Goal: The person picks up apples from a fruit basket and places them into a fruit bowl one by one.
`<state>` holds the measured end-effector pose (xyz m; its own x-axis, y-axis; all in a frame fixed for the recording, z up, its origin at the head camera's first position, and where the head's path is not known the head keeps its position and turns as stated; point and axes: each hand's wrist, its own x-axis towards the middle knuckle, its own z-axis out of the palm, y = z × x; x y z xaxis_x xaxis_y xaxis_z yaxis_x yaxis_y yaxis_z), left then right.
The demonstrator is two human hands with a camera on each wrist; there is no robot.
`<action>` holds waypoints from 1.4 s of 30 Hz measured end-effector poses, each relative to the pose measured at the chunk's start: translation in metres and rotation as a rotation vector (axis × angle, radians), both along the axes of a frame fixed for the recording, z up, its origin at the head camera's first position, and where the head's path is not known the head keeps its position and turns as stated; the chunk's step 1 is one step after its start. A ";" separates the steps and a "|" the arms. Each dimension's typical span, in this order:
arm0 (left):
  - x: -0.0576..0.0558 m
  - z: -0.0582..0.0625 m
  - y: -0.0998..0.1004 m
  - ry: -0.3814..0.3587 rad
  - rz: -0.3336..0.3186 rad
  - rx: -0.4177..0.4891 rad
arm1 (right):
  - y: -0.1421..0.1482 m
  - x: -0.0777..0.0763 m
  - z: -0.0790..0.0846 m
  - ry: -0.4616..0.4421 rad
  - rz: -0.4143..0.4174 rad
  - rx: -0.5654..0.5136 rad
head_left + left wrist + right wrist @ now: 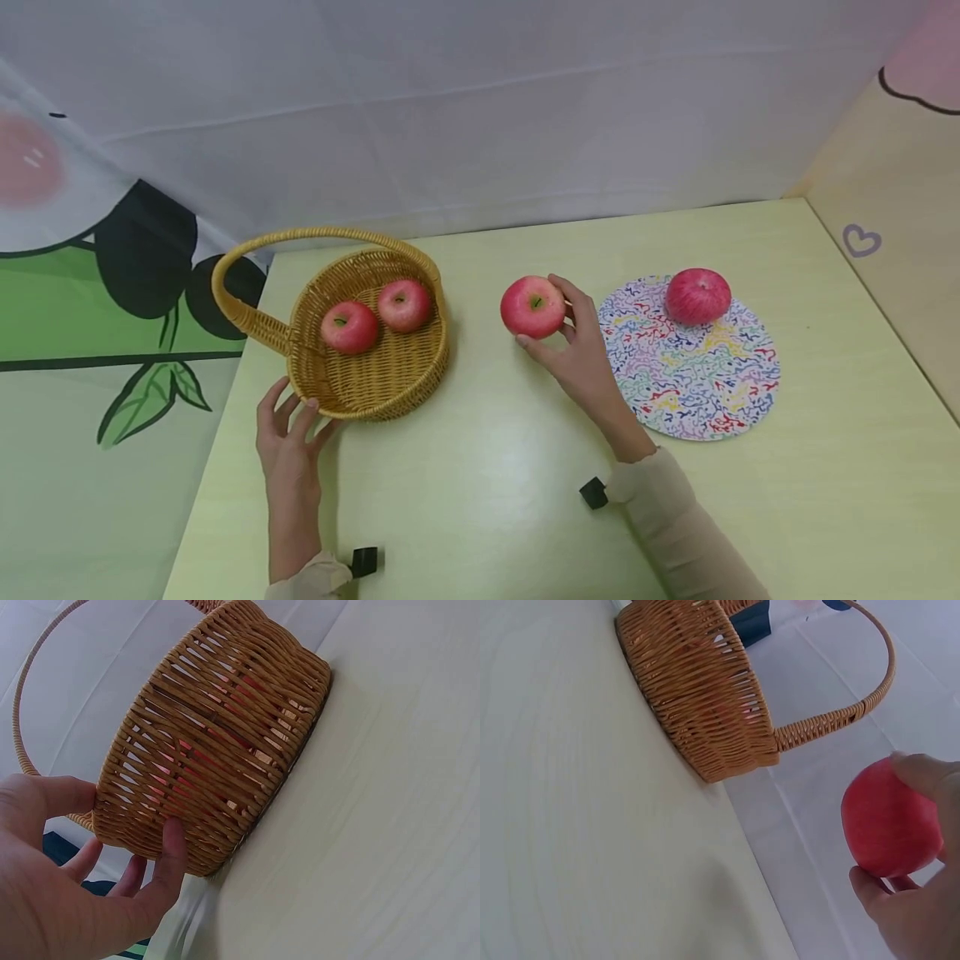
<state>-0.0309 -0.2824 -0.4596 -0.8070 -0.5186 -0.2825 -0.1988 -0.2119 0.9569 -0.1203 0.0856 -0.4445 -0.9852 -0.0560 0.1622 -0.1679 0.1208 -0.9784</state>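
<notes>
On the left of the table, a wicker basket (405,392) with a tall arched handle (322,233) contains two red apples, one on the left (349,327) and one on the right (404,305). My left hand (288,454) holds the basket's near left side, a finger at its rim and the thumb against the woven wall (202,750). Between basket and mat, my right hand (577,358) grips a third apple (531,307) by its sides, with the stem facing up. In the right wrist view this apple (889,821) is raised off the table.
To the right, a round mat (697,392) with colourful squiggles lies on the pale table (480,500). Another apple (697,296) sits at the mat's far side. A white cloth (480,125) hangs behind the table, and a patterned panel (900,250) borders the right edge.
</notes>
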 end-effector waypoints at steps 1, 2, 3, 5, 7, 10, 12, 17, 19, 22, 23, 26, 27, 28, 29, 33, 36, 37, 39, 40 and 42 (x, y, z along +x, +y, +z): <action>0.000 0.000 0.000 0.003 0.000 0.002 | 0.002 0.000 -0.001 -0.003 -0.012 -0.006; 0.000 0.000 0.000 0.004 0.000 0.004 | 0.004 0.000 -0.001 -0.007 -0.023 -0.013; 0.000 0.000 0.000 0.004 -0.001 0.005 | 0.005 0.001 -0.002 -0.012 -0.033 -0.019; 0.000 0.000 0.000 0.005 -0.001 0.007 | 0.009 0.001 -0.003 -0.019 -0.056 -0.026; 0.000 0.000 0.000 0.006 0.000 0.007 | 0.012 0.002 -0.004 -0.021 -0.079 -0.044; 0.000 0.000 0.000 0.012 0.004 0.008 | 0.017 0.002 -0.008 -0.020 -0.119 -0.062; 0.000 0.000 0.000 0.015 0.005 0.009 | 0.021 0.001 -0.010 -0.019 -0.147 -0.076; -0.001 -0.001 -0.001 0.007 0.002 0.007 | 0.031 0.002 -0.016 -0.041 -0.232 -0.077; -0.001 -0.002 -0.001 -0.002 0.003 0.004 | 0.034 0.002 -0.017 -0.052 -0.260 -0.070; -0.001 -0.003 -0.001 -0.009 0.003 0.002 | 0.039 0.003 -0.017 -0.059 -0.292 -0.074; -0.001 -0.003 -0.001 -0.010 0.003 0.002 | 0.041 0.003 -0.017 -0.064 -0.300 -0.078; -0.001 -0.003 -0.002 -0.006 0.001 0.005 | 0.046 0.003 -0.017 -0.085 -0.342 -0.059; -0.001 -0.003 -0.002 -0.003 0.000 0.006 | 0.048 0.003 -0.017 -0.093 -0.359 -0.044; -0.001 -0.003 -0.002 0.000 0.000 0.006 | 0.049 0.003 -0.018 -0.104 -0.375 -0.028; -0.001 -0.003 -0.001 0.001 0.002 0.005 | 0.051 0.004 -0.018 -0.114 -0.389 -0.016; 0.000 -0.003 0.000 0.001 0.010 -0.002 | 0.058 0.005 -0.021 -0.161 -0.430 0.043; -0.001 -0.002 0.000 -0.001 0.011 -0.007 | 0.062 0.004 -0.023 -0.185 -0.446 0.075; -0.001 -0.002 0.000 0.001 0.010 -0.007 | 0.063 0.004 -0.023 -0.192 -0.450 0.089; -0.001 -0.002 0.000 0.002 0.009 -0.006 | 0.064 0.004 -0.024 -0.195 -0.457 0.109; -0.001 -0.001 0.000 0.004 0.010 -0.004 | 0.065 0.004 -0.024 -0.200 -0.460 0.119; -0.001 -0.001 0.000 0.003 0.012 -0.003 | 0.066 0.003 -0.023 -0.211 -0.457 0.136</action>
